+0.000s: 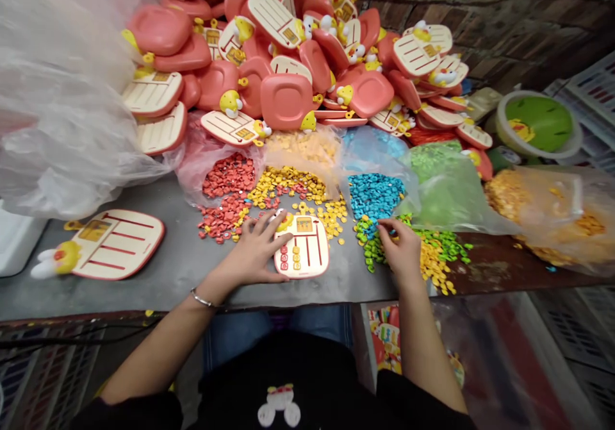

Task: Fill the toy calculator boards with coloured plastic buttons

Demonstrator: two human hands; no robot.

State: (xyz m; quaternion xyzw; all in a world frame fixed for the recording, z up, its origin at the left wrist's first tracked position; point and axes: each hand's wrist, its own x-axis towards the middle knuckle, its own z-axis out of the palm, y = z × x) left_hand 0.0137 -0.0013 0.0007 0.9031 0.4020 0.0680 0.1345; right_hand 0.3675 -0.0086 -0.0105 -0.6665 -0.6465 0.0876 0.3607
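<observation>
I read a spare board [118,244] lying crosswise on the bench [185,257], its duck head aimed left, set aside from the work. Next comes my left hand [257,248], its fingers [263,225] spread and pressed over the left edge of the near board, pinning it so it cannot slide. That near board [303,250] sits right in front of me between both hands, long axis running roughly fore-and-aft, duck end away from me, with small pegs [284,262] in its near slots. Beyond it, red pegs [228,177], yellow pegs [283,186] and blue pegs [375,196] lie in separate heaps, each within reach. My right hand [401,245] works at the edge of the green pegs [446,244], its fingers [387,225] drawn together at the tips; I cannot tell whether they pinch a peg.
</observation>
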